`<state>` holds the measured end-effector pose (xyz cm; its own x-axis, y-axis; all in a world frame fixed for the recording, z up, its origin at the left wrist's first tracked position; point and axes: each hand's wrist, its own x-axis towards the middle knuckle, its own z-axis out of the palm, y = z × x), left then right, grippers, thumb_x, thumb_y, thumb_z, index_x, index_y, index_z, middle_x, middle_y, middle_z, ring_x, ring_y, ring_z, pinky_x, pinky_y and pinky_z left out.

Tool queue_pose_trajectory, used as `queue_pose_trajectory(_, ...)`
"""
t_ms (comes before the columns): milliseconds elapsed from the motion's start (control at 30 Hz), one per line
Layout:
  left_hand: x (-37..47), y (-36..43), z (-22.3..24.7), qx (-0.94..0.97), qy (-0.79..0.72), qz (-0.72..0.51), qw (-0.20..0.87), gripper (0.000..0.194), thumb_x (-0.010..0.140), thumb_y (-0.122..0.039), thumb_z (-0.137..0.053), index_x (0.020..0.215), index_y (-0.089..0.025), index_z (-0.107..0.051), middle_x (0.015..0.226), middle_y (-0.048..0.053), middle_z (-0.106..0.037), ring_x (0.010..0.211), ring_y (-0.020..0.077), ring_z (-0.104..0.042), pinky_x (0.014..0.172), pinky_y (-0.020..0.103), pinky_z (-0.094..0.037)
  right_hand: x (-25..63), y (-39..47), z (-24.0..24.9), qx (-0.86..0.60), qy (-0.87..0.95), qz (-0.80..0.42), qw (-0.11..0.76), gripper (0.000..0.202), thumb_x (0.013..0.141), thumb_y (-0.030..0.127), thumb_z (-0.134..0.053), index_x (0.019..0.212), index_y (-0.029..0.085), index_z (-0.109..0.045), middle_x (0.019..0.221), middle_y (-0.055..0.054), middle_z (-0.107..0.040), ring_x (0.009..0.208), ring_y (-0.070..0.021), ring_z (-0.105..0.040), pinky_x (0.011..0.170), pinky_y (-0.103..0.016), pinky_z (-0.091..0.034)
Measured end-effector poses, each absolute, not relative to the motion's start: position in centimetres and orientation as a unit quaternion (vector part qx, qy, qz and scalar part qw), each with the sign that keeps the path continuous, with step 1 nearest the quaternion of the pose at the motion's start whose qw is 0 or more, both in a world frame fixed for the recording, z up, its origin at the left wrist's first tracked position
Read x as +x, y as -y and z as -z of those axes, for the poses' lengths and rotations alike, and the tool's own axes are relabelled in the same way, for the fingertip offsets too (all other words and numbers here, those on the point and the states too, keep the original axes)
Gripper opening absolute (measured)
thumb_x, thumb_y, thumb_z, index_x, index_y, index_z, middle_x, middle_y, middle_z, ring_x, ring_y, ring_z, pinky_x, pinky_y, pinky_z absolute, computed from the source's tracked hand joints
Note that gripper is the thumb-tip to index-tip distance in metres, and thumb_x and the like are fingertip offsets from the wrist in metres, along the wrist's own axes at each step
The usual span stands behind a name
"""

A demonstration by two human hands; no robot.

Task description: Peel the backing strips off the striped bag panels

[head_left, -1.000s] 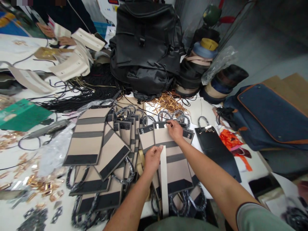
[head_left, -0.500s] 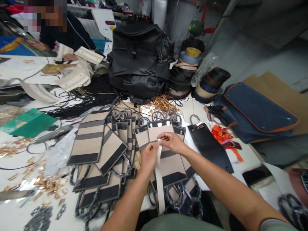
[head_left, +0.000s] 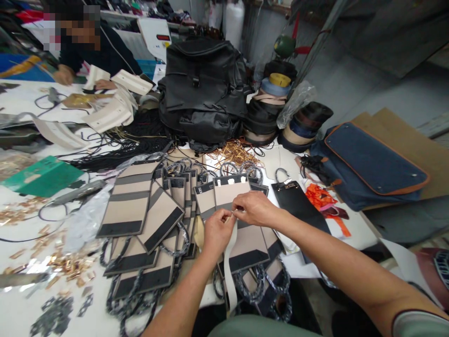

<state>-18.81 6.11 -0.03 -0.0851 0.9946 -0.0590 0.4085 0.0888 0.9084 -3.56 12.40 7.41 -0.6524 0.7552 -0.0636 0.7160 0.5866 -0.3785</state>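
Note:
My left hand [head_left: 218, 230] is closed in a pinch on the upper end of a long cream strip of tape [head_left: 229, 271]. Right beside it, my right hand [head_left: 255, 207] pinches the same end, fingertips touching those of the left. From there the strip hangs down in a curve toward my lap. Under both hands lies a beige-and-black bag panel [head_left: 229, 189], with small white patches along its dark top band. Behind my left wrist a yellowish piece [head_left: 199, 231] shows in part, perhaps a roll.
More panels with plastic-wrapped handles [head_left: 128, 201] are piled to the left. A black panel [head_left: 298, 201] and a blue bag [head_left: 375, 157] lie right. A black backpack [head_left: 205, 89] stands behind, near strap rolls [head_left: 275, 89]. Metal pieces [head_left: 70, 262] are scattered left. A co-worker [head_left: 108, 47] sits far left.
Both hands have dipped slightly and turned, still pinching the tape's end. The strip now bows more. The black panel at right has shifted under my right forearm. The co-worker's hand has moved.

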Motion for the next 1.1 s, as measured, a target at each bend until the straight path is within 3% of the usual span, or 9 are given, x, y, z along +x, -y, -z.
queue_pose_trajectory(100,-19.4,-6.1,0.1,0.578,-0.645,-0.385,0.318,0.018,0.083,-0.029,-0.06,0.068,-0.019,-0.064,0.067,0.0,-0.063,0.064,0.0144,-0.056,0.062,0.026,-0.037,-4.3,-12.9,-6.3,-0.417,0.891,-0.17,0.049,0.011,0.079,0.024,-0.06,0.08,0.021,-0.07,0.081,-0.004,-0.072,0.072,-0.0174,-0.06,0.069,-0.028,-0.035)
queue_pose_trajectory(200,-19.9,-6.1,0.4,0.573,-0.636,-0.419,0.303,0.021,0.085,-0.03,-0.059,0.067,-0.02,-0.063,0.068,0.0,-0.061,0.065,0.0145,-0.056,0.065,0.026,-0.039,-4.7,-14.8,-3.8,-0.479,0.841,-0.225,0.112,0.014,0.081,0.026,-0.057,0.079,0.021,-0.07,0.078,-0.002,-0.07,0.071,-0.0158,-0.059,0.066,-0.026,-0.035)
queue_pose_trajectory(367,-19.7,-5.9,4.0,0.503,-0.615,-0.423,0.436,0.02,0.082,-0.034,-0.064,0.068,-0.02,-0.065,0.066,0.0,-0.063,0.063,0.0145,-0.057,0.062,0.025,-0.04,-6.0,-20.2,1.9,-0.558,0.647,-0.446,0.268,0.023,0.078,0.038,-0.06,0.08,0.016,-0.068,0.072,-0.002,-0.067,0.065,-0.0146,-0.058,0.062,-0.024,-0.041)
queue_pose_trajectory(467,-19.9,-6.0,7.3,0.41,-0.612,-0.439,0.515,0.02,0.078,-0.037,-0.067,0.071,-0.018,-0.065,0.064,-0.001,-0.064,0.058,0.0139,-0.056,0.057,0.024,-0.041,-8.0,-22.3,4.9,-0.57,0.597,-0.471,0.313,0.027,0.074,0.042,-0.064,0.077,0.015,-0.068,0.073,-0.003,-0.068,0.066,-0.0152,-0.058,0.063,-0.025,-0.043)
queue_pose_trajectory(767,-20.9,-6.2,10.6,0.365,-0.613,-0.448,0.54,0.025,0.078,-0.042,-0.068,0.075,-0.018,-0.066,0.068,0.0,-0.066,0.063,0.0149,-0.059,0.061,0.025,-0.044,-11.2,-22.8,6.9,-0.681,0.676,-0.251,0.131,0.019,0.084,0.042,-0.06,0.085,0.027,-0.072,0.087,0.001,-0.071,0.078,-0.0161,-0.061,0.067,-0.025,-0.04)
queue_pose_trajectory(933,-20.9,-6.5,11.2,0.346,-0.611,-0.456,0.546,0.024,0.077,-0.04,-0.07,0.075,-0.017,-0.064,0.067,0.0,-0.065,0.063,0.0145,-0.058,0.062,0.025,-0.043,-11.4,-23.2,7.7,-0.707,0.669,-0.19,0.132,0.026,0.086,0.039,-0.06,0.108,0.026,-0.065,0.1,-0.002,-0.065,0.087,-0.0173,-0.059,0.073,-0.026,-0.042)
queue_pose_trajectory(1100,-21.0,-6.7,11.1,0.338,-0.617,-0.477,0.527,0.025,0.075,-0.041,-0.071,0.073,-0.017,-0.065,0.074,0.002,-0.065,0.068,0.0156,-0.06,0.068,0.027,-0.046,-11.0,-23.9,7.7,-0.711,0.654,-0.195,0.168,0.025,0.09,0.028,-0.051,0.111,0.023,-0.064,0.105,-0.005,-0.065,0.094,-0.0191,-0.058,0.083,-0.029,-0.042)
